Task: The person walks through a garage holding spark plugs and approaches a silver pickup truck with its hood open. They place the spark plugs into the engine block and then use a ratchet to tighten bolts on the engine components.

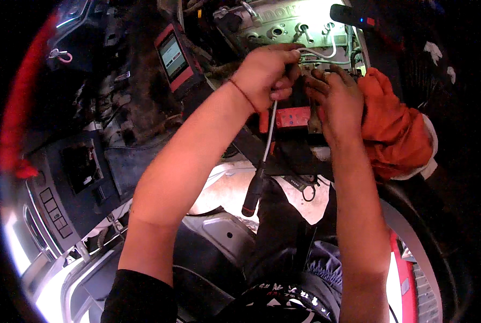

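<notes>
My left hand (270, 78) is closed around a slim metal rod with a black handle (254, 191), which hangs down toward my lap. Beside its thumb and forefinger, a pale flexible tube (332, 51) curves up to one of the round holes in a metal engine cover (278, 32). I cannot tell whether tube and rod are one piece. My right hand (342, 99) is just to the right, fingers bent inward, its fingertips dark with grime. What those fingers grip is hidden. A narrow metal piece (315, 118) shows below them.
A black work light (351, 17) shines on the engine cover. To the left stands a red-framed screen device (176, 56). An orange cloth (394, 124) lies right of my right wrist. Below my hands is a red block (291, 117); dashboard panels (76, 183) fill the left side.
</notes>
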`<action>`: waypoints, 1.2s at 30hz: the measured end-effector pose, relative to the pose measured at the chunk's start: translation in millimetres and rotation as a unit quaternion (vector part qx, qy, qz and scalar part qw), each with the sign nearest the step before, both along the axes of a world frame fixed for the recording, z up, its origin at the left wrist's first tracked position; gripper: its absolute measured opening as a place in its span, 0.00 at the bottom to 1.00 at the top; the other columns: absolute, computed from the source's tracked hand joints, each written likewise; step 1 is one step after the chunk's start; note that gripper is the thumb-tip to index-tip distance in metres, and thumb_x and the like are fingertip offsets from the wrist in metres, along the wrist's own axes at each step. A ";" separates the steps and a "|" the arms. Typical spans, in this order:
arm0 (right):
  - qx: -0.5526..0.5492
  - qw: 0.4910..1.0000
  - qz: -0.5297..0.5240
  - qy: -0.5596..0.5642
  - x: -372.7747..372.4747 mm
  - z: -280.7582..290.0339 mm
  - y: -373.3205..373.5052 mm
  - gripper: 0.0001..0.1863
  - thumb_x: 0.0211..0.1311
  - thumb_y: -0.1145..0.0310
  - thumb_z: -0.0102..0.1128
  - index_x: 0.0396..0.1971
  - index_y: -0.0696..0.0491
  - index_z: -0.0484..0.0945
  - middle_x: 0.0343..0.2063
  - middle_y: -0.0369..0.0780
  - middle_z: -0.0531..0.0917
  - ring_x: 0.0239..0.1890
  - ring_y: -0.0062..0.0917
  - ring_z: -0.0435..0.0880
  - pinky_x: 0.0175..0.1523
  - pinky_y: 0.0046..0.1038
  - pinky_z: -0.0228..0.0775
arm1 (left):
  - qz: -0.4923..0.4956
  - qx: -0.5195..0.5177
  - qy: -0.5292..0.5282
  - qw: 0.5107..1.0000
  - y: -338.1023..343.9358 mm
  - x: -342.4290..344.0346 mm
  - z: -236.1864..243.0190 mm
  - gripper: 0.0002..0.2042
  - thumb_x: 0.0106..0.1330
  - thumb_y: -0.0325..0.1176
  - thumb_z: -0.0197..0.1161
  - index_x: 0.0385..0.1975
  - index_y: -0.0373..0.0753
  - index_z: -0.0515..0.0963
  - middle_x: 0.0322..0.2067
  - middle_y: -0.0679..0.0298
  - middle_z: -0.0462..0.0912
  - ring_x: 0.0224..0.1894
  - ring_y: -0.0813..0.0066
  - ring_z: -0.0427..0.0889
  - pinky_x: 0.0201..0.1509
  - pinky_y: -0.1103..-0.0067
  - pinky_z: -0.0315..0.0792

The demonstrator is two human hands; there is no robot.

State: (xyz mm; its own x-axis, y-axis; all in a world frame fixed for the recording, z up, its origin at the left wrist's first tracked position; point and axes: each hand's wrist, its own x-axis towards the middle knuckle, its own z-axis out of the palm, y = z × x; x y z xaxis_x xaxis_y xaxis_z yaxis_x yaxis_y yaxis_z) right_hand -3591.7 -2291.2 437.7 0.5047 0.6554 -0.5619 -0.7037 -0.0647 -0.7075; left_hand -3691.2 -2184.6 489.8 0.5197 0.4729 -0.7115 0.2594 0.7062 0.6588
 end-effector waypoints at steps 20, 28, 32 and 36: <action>0.023 1.000 -0.002 0.006 -2.3 0.1 -3.9 0.12 0.62 0.73 0.48 0.42 0.62 0.75 0.35 0.43 0.82 0.32 0.28 0.83 0.35 0.26 0.76 | -0.045 0.027 -0.023 0.998 -12.6 -11.9 11.9 0.14 0.73 0.33 0.47 0.55 0.38 0.66 0.14 0.69 0.65 0.08 0.84 0.55 0.07 0.86 0.49; -0.057 0.995 0.035 -0.076 -2.9 14.7 -12.5 0.14 0.59 0.71 0.49 0.40 0.64 0.75 0.33 0.46 0.82 0.32 0.30 0.83 0.37 0.29 0.75 | -0.029 0.012 -0.014 0.999 -20.3 -20.8 22.5 0.18 0.73 0.33 0.47 0.60 0.37 0.64 0.14 0.69 0.65 0.08 0.85 0.56 0.07 0.86 0.50; -0.110 0.936 0.054 -0.331 6.0 15.0 -17.3 0.16 0.57 0.70 0.51 0.41 0.65 0.75 0.31 0.49 0.82 0.31 0.32 0.83 0.37 0.32 0.73 | -0.049 -0.007 -0.036 0.998 -17.8 -28.0 27.0 0.19 0.73 0.33 0.47 0.62 0.37 0.62 0.14 0.69 0.64 0.08 0.85 0.56 0.07 0.86 0.51; -0.118 0.937 0.052 -0.326 16.7 29.8 -8.8 0.18 0.58 0.68 0.51 0.43 0.65 0.76 0.30 0.49 0.82 0.30 0.32 0.83 0.38 0.33 0.73 | -0.035 -0.008 -0.031 0.999 -17.1 -27.7 29.7 0.18 0.73 0.33 0.47 0.60 0.37 0.64 0.14 0.69 0.64 0.09 0.85 0.55 0.07 0.86 0.49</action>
State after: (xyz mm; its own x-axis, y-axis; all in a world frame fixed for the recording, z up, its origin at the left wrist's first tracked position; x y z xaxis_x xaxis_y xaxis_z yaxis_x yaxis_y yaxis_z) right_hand -3575.0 -2299.9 467.5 0.7310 0.6166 -0.2923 -0.1086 -0.3177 -0.9419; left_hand -3718.9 -2201.7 519.4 0.5938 0.4229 -0.6845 0.2681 0.6982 0.6639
